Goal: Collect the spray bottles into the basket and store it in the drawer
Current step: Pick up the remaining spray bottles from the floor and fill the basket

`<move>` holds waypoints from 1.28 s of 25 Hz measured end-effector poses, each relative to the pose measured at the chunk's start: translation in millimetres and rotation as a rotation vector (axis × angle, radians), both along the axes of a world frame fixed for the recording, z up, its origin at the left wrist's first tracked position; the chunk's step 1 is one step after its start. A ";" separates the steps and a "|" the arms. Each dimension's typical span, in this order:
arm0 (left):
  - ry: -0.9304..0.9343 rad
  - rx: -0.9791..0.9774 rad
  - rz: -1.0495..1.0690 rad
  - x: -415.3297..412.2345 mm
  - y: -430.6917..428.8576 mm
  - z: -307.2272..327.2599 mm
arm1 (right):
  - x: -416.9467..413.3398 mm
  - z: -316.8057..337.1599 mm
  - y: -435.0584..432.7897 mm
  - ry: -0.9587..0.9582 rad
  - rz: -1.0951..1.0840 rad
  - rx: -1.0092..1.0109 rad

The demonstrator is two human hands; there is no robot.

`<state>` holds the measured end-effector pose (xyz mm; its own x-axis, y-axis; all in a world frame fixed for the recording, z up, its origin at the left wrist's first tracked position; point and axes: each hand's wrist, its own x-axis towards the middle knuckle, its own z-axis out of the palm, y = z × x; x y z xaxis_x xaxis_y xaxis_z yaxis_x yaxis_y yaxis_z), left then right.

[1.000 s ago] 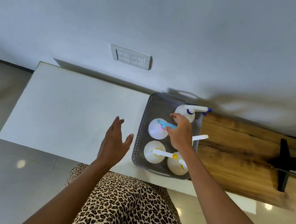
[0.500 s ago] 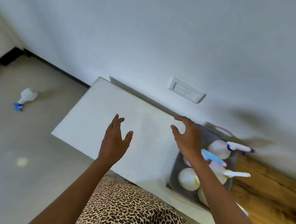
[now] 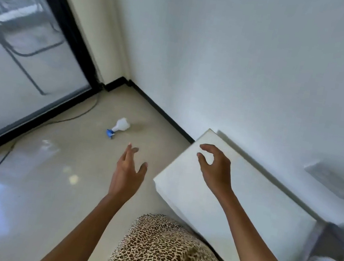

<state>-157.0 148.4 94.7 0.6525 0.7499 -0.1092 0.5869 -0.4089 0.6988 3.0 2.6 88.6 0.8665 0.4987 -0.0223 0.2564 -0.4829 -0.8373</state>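
Right hand [image 3: 216, 171] withdrawn from the basket [image 3: 312, 247] to the bench's [image 3: 255, 211] far-left corner, fingers [image 3: 207, 147] loosely curled; left hand [image 3: 127, 168] now past the bench's left edge, over the floor [image 3: 46, 178].

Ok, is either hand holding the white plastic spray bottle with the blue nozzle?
No, the spray bottle lies on the floor, apart from the empty left hand and right hand.

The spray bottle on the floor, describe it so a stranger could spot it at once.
Start at the black-framed glass door and the wall corner beside it. On the floor near that corner lies a white spray bottle on its side, blue head; it alone is outside the basket.
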 end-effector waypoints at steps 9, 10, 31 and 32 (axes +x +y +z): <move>0.067 -0.054 0.250 4.0 178.3 -18.2 | 32.6 -23.1 217.6 0.006 0.276 -0.044; 0.082 -0.068 0.271 7.3 199.1 -19.7 | 36.7 -25.4 242.7 0.026 0.297 -0.054; 0.395 -0.404 0.207 69.4 533.9 -318.8 | 67.7 -326.0 620.7 0.003 0.831 -0.720; 0.410 -0.415 0.218 74.8 543.3 -355.0 | 68.8 -365.6 632.7 -0.048 0.902 -0.758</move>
